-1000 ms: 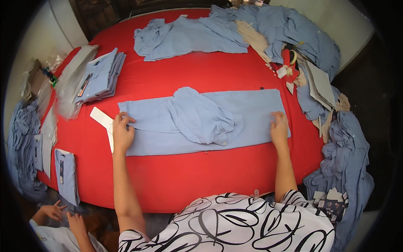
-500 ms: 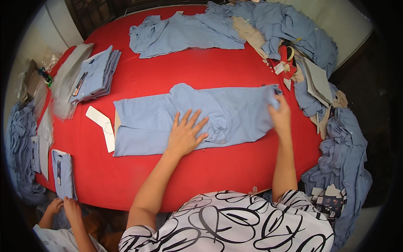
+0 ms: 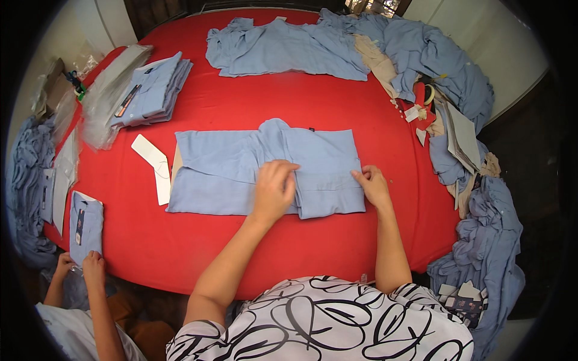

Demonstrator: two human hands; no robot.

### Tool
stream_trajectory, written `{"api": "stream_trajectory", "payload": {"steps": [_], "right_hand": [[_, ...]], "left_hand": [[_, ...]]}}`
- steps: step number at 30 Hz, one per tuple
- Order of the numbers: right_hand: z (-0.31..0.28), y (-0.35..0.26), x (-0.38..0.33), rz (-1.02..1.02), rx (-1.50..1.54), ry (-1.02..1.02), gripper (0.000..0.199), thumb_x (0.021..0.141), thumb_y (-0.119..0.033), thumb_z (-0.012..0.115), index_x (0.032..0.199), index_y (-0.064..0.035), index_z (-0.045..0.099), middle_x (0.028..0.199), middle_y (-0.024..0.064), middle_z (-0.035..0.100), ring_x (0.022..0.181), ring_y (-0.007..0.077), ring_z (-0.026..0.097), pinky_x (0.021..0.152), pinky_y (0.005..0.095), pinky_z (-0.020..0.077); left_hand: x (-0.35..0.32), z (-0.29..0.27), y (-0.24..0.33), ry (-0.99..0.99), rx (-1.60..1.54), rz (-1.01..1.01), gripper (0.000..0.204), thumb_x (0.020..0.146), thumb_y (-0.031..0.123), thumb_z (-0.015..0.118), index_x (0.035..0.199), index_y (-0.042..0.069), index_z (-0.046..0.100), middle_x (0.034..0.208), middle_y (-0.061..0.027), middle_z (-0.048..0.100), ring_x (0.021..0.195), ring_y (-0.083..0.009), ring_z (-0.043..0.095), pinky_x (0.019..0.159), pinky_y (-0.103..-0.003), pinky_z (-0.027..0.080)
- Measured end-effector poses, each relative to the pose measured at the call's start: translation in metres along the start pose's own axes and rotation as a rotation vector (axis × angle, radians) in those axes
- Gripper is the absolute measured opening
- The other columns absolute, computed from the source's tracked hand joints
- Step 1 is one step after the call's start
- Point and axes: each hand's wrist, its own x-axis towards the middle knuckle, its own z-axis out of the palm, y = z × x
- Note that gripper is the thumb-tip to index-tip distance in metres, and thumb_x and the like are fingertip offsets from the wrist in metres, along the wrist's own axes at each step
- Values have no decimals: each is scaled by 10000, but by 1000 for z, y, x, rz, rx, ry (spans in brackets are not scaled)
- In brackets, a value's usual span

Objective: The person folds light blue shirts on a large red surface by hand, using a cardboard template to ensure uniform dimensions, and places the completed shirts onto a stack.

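A light blue shirt (image 3: pixel 226 162) lies folded in a long strip across the red table, its right part doubled back over the middle. The fold ends in a straight edge on the right. My right hand (image 3: pixel 374 188) is closed at that edge, thumb and fingertips pinching the cloth. Over the middle of the shirt is my left hand (image 3: pixel 275 188), its fingers slightly bent and holding nothing; whether it touches the cloth is hard to tell. From the shirt's left end shows a strip of beige card (image 3: pixel 176 163). A bent white card piece (image 3: pixel 155 162) lies beside it.
Folded shirts (image 3: pixel 153 93) are stacked at the far left beside clear plastic bags (image 3: pixel 111 99). Another shirt (image 3: pixel 289 51) lies spread at the back. Heaped shirts (image 3: pixel 430 51) and cards (image 3: pixel 460 138) line the right. At lower left, a co-worker's hands (image 3: pixel 90 265) hold a folded shirt (image 3: pixel 86 225).
The shirt's right part has been folded over leftward onto the middle. My right hand has moved left and nearer with it; my left hand has shifted slightly right, its spread fingers drawn together.
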Motion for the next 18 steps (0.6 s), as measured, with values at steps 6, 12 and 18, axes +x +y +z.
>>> {"api": "stream_trajectory", "payload": {"steps": [6, 12, 18], "right_hand": [[-2, -40, -20, -25, 640, -258, 224, 873, -162, 659, 992, 23, 615, 1099, 89, 615, 996, 185, 587, 831, 334, 480], [-8, -107, -67, -460, 680, -418, 255, 887, -133, 654, 1113, -16, 635, 1309, 121, 573, 1074, 161, 573, 907, 307, 468], [-12, -101, -61, -302, 741, -472, 288, 930, -131, 619, 1190, -7, 615, 1365, 128, 542, 1071, 172, 605, 899, 307, 501]], "left_hand": [[19, 46, 47, -235, -357, -407, 441, 951, 284, 600, 1282, -7, 579, 1145, -179, 636, 1004, -324, 621, 864, -411, 488], [51, 7, 43, -192, -428, -579, 452, 893, 270, 651, 1250, 6, 565, 1114, -192, 640, 970, -294, 639, 851, -374, 489], [53, -152, -34, 77, -175, -690, 453, 878, 271, 690, 1263, 48, 608, 1158, -140, 666, 1083, -230, 620, 935, -379, 486]]}}
